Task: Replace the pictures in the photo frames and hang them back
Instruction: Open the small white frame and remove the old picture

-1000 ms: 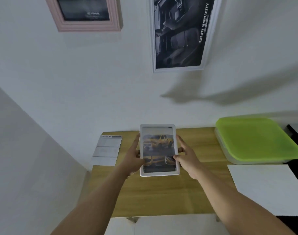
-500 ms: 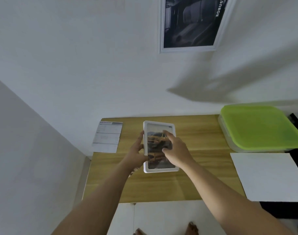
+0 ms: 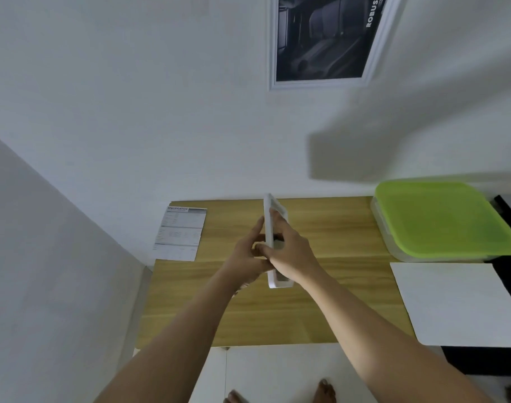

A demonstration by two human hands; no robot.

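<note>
A small white photo frame [image 3: 268, 216] is held above the wooden table [image 3: 330, 228], turned almost edge-on toward me so its picture side faces right and barely shows. My left hand [image 3: 245, 254] grips its left side, fingers behind it. My right hand [image 3: 289, 251] holds it from the right, with fingers across the picture side and the thumb near the frame's near edge. On the wall above hangs a larger white frame [image 3: 373, 65] with a dark car-interior picture.
A printed specification sheet [image 3: 181, 234] lies at the table's back left. A clear box with a green lid [image 3: 440, 219] stands at the back right, a blank white sheet [image 3: 463, 303] in front of it. A grey wall runs along the left. Bare feet show at the bottom.
The small frame has been rotated from facing me to nearly edge-on. My right hand has moved across its front. The view has tilted down, so the pink frame has left the picture.
</note>
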